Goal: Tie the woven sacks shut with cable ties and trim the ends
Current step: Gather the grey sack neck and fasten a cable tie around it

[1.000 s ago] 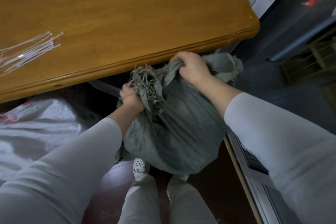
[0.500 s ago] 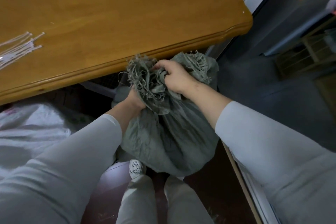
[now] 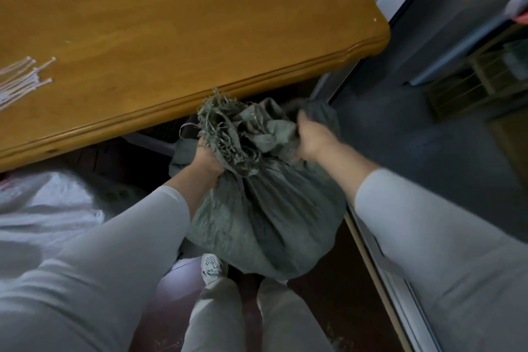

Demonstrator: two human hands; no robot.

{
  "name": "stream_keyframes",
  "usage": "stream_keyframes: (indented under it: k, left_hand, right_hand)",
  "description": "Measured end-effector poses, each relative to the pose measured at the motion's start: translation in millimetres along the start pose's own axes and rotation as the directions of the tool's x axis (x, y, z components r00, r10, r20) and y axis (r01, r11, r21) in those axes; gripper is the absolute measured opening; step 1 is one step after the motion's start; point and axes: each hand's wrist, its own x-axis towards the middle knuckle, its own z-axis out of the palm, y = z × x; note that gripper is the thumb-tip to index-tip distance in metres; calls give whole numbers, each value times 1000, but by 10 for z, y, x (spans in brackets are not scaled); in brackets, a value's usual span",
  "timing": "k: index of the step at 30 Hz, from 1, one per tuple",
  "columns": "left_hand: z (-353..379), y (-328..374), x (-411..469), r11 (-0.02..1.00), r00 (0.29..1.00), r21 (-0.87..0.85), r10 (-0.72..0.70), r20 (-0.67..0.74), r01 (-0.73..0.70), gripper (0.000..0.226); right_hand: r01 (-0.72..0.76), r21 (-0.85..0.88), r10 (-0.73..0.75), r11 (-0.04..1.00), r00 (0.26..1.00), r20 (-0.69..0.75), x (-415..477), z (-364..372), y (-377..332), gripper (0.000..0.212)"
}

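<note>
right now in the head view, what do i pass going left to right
cable ties → left hand → grey sack → right hand → wooden rack

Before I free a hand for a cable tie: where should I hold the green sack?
Round the gathered neck below the frayed mouth, from the left beside the left hand: the cloth is narrowest there, above the bulging body.

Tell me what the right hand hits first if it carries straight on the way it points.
The right hand points forward into the loose mouth fabric of the green sack, which it grips. Past that, it would probably meet the table edge, though depth is unclear.
</note>
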Motion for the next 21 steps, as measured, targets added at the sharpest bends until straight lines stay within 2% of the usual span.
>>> stream_keyframes:
  k: [1, 2, 3, 5, 8, 11, 12, 14, 15, 16, 17, 18, 19, 20, 21]
  left_hand:
    - [-33, -16, 36, 999, 1000, 35, -10, -16, 10, 30]
    - [-45, -29, 54, 996, 998, 85, 11, -63, -5, 28]
    - [-67, -58, 31, 988, 997, 155, 36, -67, -25, 25]
    - [-120, -141, 80, 984, 998, 180, 28, -62, -16, 28]
    - [-113, -233, 20, 951, 996, 300, 83, -25, -72, 33]
    - [-94, -272, -65, 911, 995, 406, 40, 89, -73, 34]
    - [-94, -265, -95, 894, 991, 446, -26, 133, -36, 41]
    - [-103, -230, -164, 879, 928, 476, -195, 318, 22, 50]
    - [-80, -241, -203, 877, 893, 481, -227, 388, 14, 46]
    - [-46, -261, -267, 872, 890, 489, -220, 399, -3, 41]
    - [-42, -307, -236, 866, 926, 499, -173, 335, -20, 42]
    - [-38, -355, -212, 861, 972, 508, -105, 209, -17, 46]
    - [-55, -389, -168, 833, 998, 553, -23, 64, -16, 52]
    - [-70, -424, -132, 786, 999, 619, 33, -36, -4, 52]
    - [-70, -438, -95, 702, 995, 712, 82, -64, -12, 50]
  right_hand:
    - [-36, 206, 50, 978, 997, -63, 25, 104, 125, 62]
    - [-58, 412, 110, 909, 989, -103, 28, 202, 225, 40]
    - [-44, 588, 142, 808, 983, -120, 1, 286, 264, 31]
    - [51, 798, 109, 601, 983, -145, -132, 393, 164, 36]
    - [134, 945, 6, 297, 990, -142, -272, 489, -188, 41]
    - [50, 986, 15, 160, 998, -54, -288, 481, -370, 37]
    - [16, 989, 23, 149, 1000, -20, -270, 483, -375, 33]
    - [-54, 986, 12, 158, 999, 53, -259, 514, -377, 20]
    - [-97, 982, -25, 165, 994, 103, -277, 524, -384, 17]
    - [-128, 977, -74, 172, 987, 143, -286, 527, -389, 24]
    - [-150, 974, -123, 171, 977, 173, -277, 535, -380, 36]
    - [-154, 968, -145, 197, 972, 184, -257, 524, -381, 46]
    - [-158, 959, -160, 234, 967, 198, -245, 497, -380, 48]
    - [-143, 937, -146, 318, 969, 198, -227, 452, -377, 46]
    - [-126, 916, -122, 382, 975, 185, -193, 407, -369, 42]
